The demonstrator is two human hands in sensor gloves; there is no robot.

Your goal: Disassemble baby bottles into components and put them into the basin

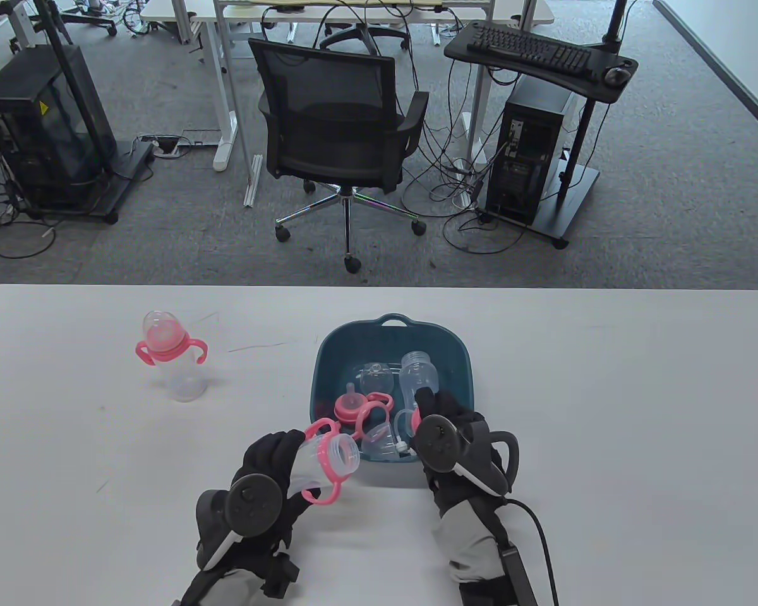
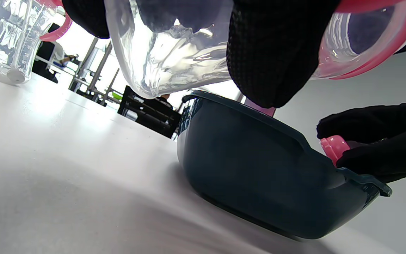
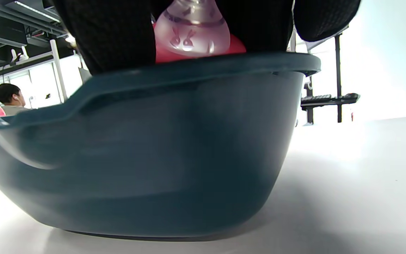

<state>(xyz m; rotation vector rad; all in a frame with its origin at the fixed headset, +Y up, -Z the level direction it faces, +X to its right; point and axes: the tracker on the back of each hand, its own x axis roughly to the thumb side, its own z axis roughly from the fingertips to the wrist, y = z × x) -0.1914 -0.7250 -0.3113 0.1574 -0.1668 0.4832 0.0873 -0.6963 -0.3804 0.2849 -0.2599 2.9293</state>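
Observation:
My left hand [image 1: 278, 464] grips a clear bottle body [image 1: 322, 457] with a pink handle ring, tilted with its open mouth toward the basin; the same body [image 2: 174, 53] shows in the left wrist view. My right hand [image 1: 442, 423] holds a pink collar with a clear nipple [image 3: 192, 35] just above the near right rim of the dark blue basin [image 1: 328, 356]. Inside the basin lie a clear bottle body [image 1: 417, 375], a clear cap [image 1: 376, 379] and a pink collar with nipple [image 1: 350, 405]. One assembled bottle [image 1: 172, 360] stands on the table's left.
The white table [image 1: 606, 391] carries only the basin and the bottles. Beyond its far edge stand an office chair [image 1: 341, 126], a computer cart [image 1: 537, 145] and cables on grey carpet. A person sits far off in the right wrist view.

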